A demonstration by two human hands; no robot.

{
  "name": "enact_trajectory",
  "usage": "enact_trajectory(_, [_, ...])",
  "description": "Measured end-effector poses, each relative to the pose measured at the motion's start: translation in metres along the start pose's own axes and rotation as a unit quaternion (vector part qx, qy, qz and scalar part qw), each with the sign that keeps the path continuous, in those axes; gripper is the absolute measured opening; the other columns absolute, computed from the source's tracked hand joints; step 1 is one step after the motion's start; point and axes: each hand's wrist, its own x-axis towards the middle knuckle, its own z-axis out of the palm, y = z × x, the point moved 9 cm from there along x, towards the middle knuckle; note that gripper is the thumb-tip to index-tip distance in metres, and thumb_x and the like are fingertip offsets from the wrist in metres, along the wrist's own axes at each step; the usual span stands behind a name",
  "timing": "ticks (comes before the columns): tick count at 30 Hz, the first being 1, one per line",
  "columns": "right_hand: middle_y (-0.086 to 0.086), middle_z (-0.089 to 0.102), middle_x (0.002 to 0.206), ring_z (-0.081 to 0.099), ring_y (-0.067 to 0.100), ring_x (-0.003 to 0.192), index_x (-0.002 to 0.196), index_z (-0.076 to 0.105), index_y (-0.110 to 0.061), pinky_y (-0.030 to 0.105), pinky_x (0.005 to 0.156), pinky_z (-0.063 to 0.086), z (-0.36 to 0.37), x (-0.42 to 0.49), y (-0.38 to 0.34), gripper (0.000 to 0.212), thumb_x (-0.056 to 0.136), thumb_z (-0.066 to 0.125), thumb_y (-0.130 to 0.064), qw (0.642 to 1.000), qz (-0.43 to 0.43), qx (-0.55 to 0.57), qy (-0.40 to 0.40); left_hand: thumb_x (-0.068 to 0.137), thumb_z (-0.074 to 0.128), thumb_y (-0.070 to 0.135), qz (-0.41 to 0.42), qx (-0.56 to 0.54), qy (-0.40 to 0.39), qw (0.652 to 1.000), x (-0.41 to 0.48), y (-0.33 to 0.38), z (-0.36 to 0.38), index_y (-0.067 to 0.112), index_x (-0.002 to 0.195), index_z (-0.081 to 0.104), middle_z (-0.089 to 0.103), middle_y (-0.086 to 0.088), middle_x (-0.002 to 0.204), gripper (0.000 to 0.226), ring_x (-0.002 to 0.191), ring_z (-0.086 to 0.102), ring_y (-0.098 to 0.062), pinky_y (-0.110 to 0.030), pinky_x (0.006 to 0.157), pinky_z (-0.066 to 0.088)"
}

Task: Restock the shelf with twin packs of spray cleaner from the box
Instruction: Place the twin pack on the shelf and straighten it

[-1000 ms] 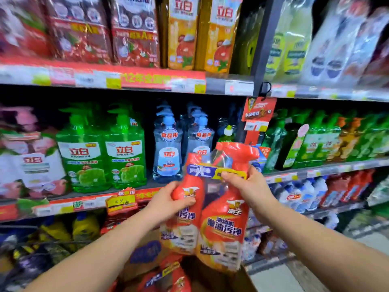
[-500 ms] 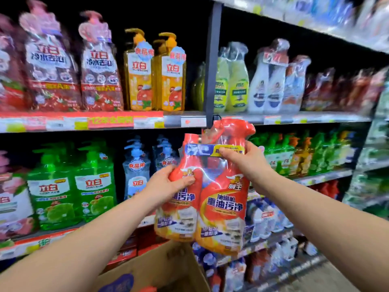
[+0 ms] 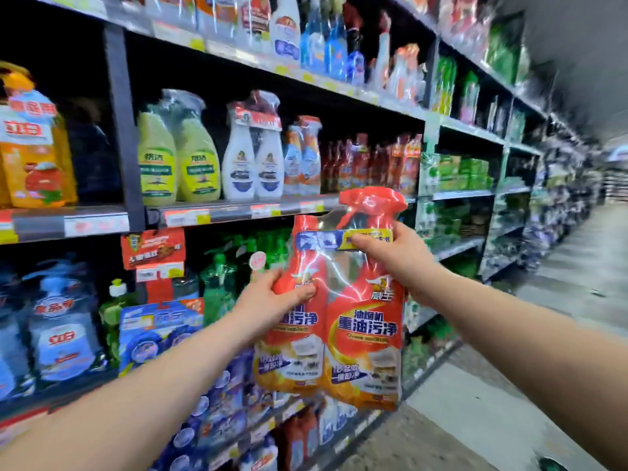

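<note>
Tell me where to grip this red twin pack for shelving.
Likely as now: right hand pinches the band under the triggers from the right, left hand wraps the left bottle's waist from the left; the upright twin pack narrows there.
</note>
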Motion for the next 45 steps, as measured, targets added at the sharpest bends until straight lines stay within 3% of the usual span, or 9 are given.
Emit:
enact_trajectory(4, [-0.001,0.063,0.075,0.058,0.009,0.057,0.099,0.060,-0.014,0.022,0.054,0.048,-0.082,0.014,0.017,0.030,0.079,0.075,-0.029,0.999,0.001,-0.037,0.032,0.074,0.077,0.042,0.003,-0.035,-0.026,0.999,0.020,0.029,0.080,0.014,0.113,0.060,0.069,-0.007,0.107,0.051,0.085,0.065,-0.015,-0.023,0.075,0.054])
enact_trajectory(8, [0.000,0.065,0.082,0.062,0.016,0.069,0.097,0.060,-0.018,0.033,0.069,0.053,-0.140,0.030,0.038,0.030,0.077,0.076,-0.032,0.997,0.010,-0.057,0.054,0.079,0.072,0.037,0.008,-0.029,-0.048,0.998,0.043,0.052,0.138,0.015,0.115,0.058,0.067,-0.001,0.099,0.044,0.084,0.064,-0.015,-0.023,0.070,0.051])
enact_trajectory(11, [0.000,0.066,0.083,0.063,0.016,0.070,0.095,0.058,-0.020,0.032,0.065,0.055,-0.172,0.043,0.052,0.027,0.078,0.076,-0.031,0.997,0.016,-0.047,0.059,0.077,0.072,0.041,0.012,-0.028,-0.068,0.997,0.066,0.060,0.175,0.015,0.115,0.059,0.068,-0.001,0.100,0.048,0.088,0.066,-0.017,-0.029,0.077,0.055])
enact_trajectory(19, [0.007,0.071,0.096,0.069,0.025,0.081,0.100,0.058,-0.020,0.045,0.080,0.058,-0.228,0.115,0.102,0.034,0.076,0.077,-0.033,0.994,0.037,-0.053,0.092,0.079,0.068,0.045,0.037,-0.027,-0.121,0.992,0.153,0.073,0.250,0.029,0.098,0.054,0.064,0.012,0.086,0.028,0.076,0.062,-0.004,-0.019,0.062,0.047])
enact_trajectory(25, [0.010,0.070,0.099,0.069,0.030,0.083,0.093,0.056,-0.028,0.050,0.083,0.057,-0.257,0.194,0.123,0.028,0.075,0.077,-0.033,0.992,0.022,-0.070,0.107,0.076,0.069,0.049,0.051,-0.047,-0.157,0.985,0.241,0.076,0.296,0.027,0.104,0.057,0.071,0.003,0.096,0.038,0.086,0.070,-0.017,-0.040,0.084,0.056])
enact_trajectory(32, [0.011,0.071,0.100,0.070,0.032,0.082,0.105,0.057,-0.020,0.049,0.079,0.058,-0.286,0.281,0.167,0.037,0.076,0.076,-0.033,0.990,0.032,-0.065,0.124,0.081,0.068,0.042,0.075,-0.057,-0.161,0.982,0.334,0.078,0.341,0.031,0.101,0.055,0.063,0.017,0.079,0.027,0.059,0.062,0.006,-0.009,0.048,0.043])
enact_trajectory(35, [0.012,0.069,0.102,0.069,0.026,0.077,0.115,0.056,-0.013,0.046,0.076,0.059,-0.294,0.317,0.181,0.049,0.076,0.077,-0.033,0.990,0.031,-0.069,0.116,0.081,0.068,0.044,0.070,-0.049,-0.150,0.985,0.366,0.075,0.355,0.029,0.103,0.056,0.064,0.015,0.084,0.029,0.072,0.062,-0.001,-0.016,0.056,0.044])
enact_trajectory(41, [0.013,0.071,0.098,0.070,0.032,0.082,0.101,0.057,-0.017,0.047,0.077,0.059,-0.308,0.407,0.207,0.033,0.078,0.076,-0.031,0.995,0.003,-0.063,0.075,0.079,0.068,0.047,0.060,-0.013,-0.096,0.993,0.437,0.073,0.375,0.029,0.098,0.059,0.069,0.008,0.093,0.028,0.083,0.066,-0.011,-0.026,0.073,0.052])
enact_trajectory(45, [0.008,0.070,0.095,0.069,0.024,0.080,0.108,0.057,-0.013,0.044,0.077,0.059,-0.316,0.468,0.221,0.041,0.078,0.075,-0.035,0.997,-0.026,-0.054,0.043,0.080,0.067,0.048,0.057,0.017,-0.044,0.997,0.481,0.080,0.380,0.034,0.088,0.056,0.066,0.011,0.088,0.019,0.080,0.063,-0.006,-0.022,0.070,0.050])
